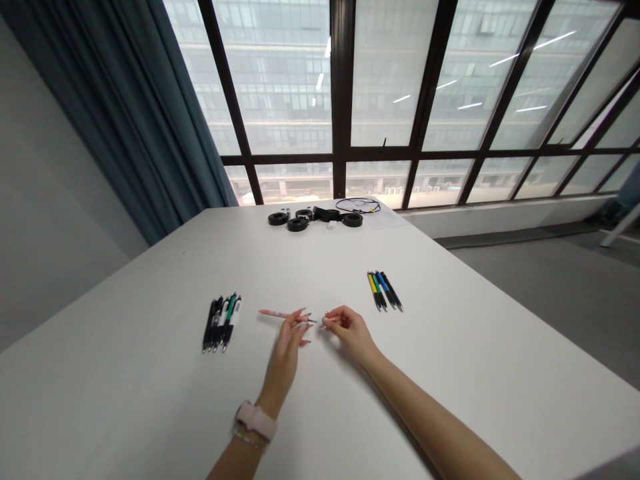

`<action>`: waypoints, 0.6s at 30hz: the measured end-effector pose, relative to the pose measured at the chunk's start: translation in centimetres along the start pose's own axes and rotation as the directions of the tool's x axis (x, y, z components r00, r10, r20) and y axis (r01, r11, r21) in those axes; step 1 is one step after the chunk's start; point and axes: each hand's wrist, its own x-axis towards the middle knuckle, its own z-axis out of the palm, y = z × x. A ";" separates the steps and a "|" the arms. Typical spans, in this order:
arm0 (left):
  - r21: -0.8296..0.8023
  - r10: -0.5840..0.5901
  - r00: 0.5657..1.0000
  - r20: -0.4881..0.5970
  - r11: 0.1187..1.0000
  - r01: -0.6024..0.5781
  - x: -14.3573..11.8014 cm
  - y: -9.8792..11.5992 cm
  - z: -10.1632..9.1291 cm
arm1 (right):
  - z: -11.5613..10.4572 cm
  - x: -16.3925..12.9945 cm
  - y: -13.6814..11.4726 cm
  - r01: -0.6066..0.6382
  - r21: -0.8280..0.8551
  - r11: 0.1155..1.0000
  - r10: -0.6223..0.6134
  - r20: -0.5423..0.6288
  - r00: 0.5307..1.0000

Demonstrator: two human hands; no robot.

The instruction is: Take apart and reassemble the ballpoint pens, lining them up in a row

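Observation:
A slim pink pen [270,313] lies nearly level across the fingers of my left hand [286,343]. My left thumb and fingertips close on it, with the other fingers loosely spread. Its thin dark tip end [312,321] points right, toward my right hand [353,330]. A small pale piece [325,322] shows at the pinched fingertips of my right hand; its kind is too small to tell. A narrow gap separates the pen's tip from those fingertips. To the left lies a row of black, white and green pens [220,323]. Yellow, green, blue and black pens [385,291] lie together at the right.
Black tape-like rolls [298,224] and a thin black cable [358,205] sit at the far end of the white table [150,400]. Windows stand behind it, a blue curtain [145,100] at the left. The table's right edge drops to grey floor [540,280].

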 end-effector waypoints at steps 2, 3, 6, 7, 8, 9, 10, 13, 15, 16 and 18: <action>0.009 0.001 1.000 -0.002 1.000 -0.001 0.0 0.0 0.0 | 0.0 0.0 0.1 0.006 -0.013 1.000 -0.006 -0.003 1.000; 0.015 0.004 1.000 -0.001 1.000 -0.004 0.0 0.0 0.0 | -0.1 0.0 0.1 0.012 -0.020 1.000 -0.012 -0.005 1.000; 0.023 0.006 1.000 0.001 1.000 -0.006 -0.1 0.0 0.0 | -0.2 0.1 0.3 0.033 -0.067 0.997 -0.034 -0.014 0.999; 0.023 0.004 1.000 0.000 1.000 -0.004 -0.1 0.0 -0.1 | -0.3 0.1 0.4 0.038 -0.088 0.995 -0.040 -0.019 0.999; 0.021 0.003 1.000 -0.002 1.000 -0.003 -0.1 0.1 -0.1 | -0.3 0.1 0.4 0.041 -0.107 0.993 -0.044 -0.025 0.999; 0.019 0.002 1.000 -0.003 1.000 -0.001 -0.1 0.1 -0.1 | -0.3 0.1 0.4 0.043 -0.120 0.992 -0.047 -0.033 0.998; 0.018 0.001 1.000 -0.002 1.000 -0.001 -0.1 0.1 0.0 | -0.3 0.1 0.4 0.044 -0.122 0.992 -0.050 -0.043 0.998; 0.019 -0.001 1.000 0.004 1.000 0.001 -0.1 0.2 0.0 | -0.2 0.1 0.2 0.040 -0.055 0.998 -0.044 -0.068 0.997; 0.020 -0.003 1.000 0.004 1.000 0.003 -0.1 0.2 0.0 | 0.0 0.0 0.0 0.024 0.019 1.000 -0.022 -0.080 0.997; 0.020 -0.003 1.000 0.002 1.000 0.003 0.0 0.1 0.0 | 0.0 0.0 -0.2 0.006 0.051 0.999 -0.002 -0.079 0.997; 0.023 0.001 1.000 -0.002 1.000 -0.001 0.0 0.0 0.0 | 0.0 0.0 -0.5 -0.051 0.091 0.995 0.057 -0.063 0.996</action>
